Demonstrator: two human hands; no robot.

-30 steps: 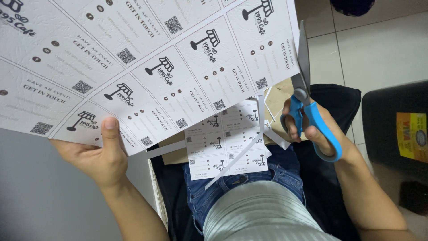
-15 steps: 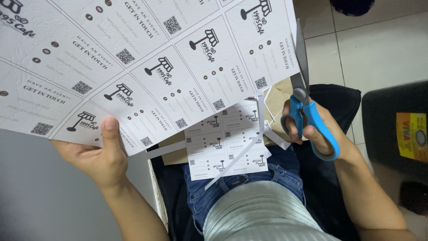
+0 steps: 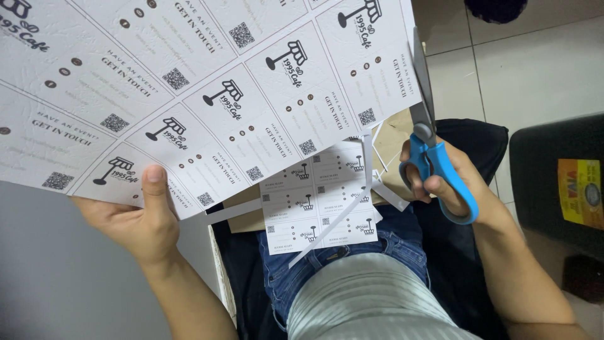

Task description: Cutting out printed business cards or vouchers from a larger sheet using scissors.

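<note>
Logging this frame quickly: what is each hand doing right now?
Left hand: closed on the printed card sheet, thumb on top at its lower edge.
Right hand: closed in the handles of the blue scissors, blades along the sheet's right edge.

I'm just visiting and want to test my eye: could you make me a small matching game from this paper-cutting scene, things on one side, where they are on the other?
Things:
1. scissors
2. large printed sheet
3. smaller card sheet
4. black bin

Places:
A. on the lap
B. on the tiled floor
C. in the right hand
D. pinched by the left hand

Pairs: 1-C, 2-D, 3-A, 4-B
</note>
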